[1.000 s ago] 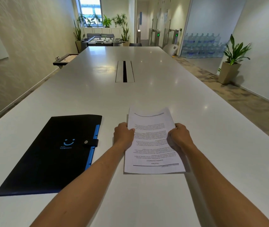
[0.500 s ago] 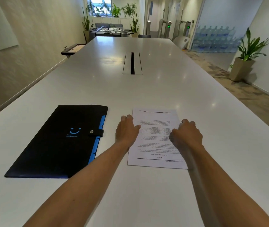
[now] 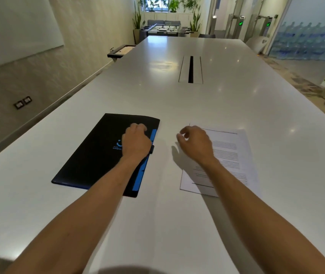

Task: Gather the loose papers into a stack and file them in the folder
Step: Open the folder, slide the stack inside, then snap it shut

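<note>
While the black folder [image 3: 98, 155] lies closed on the long white table [image 3: 177, 99] at the centre left of the frame, the left hand [image 3: 136, 143] rests on its right side, knuckles up and fingers curled under, covering part of the small blue emblem. The hand sits just beside the blue edge strip [image 3: 143, 169] that runs down the folder's right side, and a dark clasp tab [image 3: 152, 149] shows at the hand's right edge; whether the curled fingers grip anything cannot be told, since the back of the hand hides them.

To the right of centre, the stack of papers [image 3: 229, 155] lies flat on the table, printed lines facing up, well apart from the folder with bare tabletop between them. The right hand [image 3: 196, 144] hovers over the stack's left edge, loosely open with fingers bent and thumb apart, holding nothing. Its shadow falls on the table and the near left part of the sheets.

Both bare forearms reach in from the bottom of the frame. Farther up the middle of the table a narrow cable slot [image 3: 190, 69] is set into the surface. At the top centre stands a foosball table [image 3: 165, 29] with potted plants on either side of it, and stacked water bottles [image 3: 306, 42] fill the upper right.
</note>
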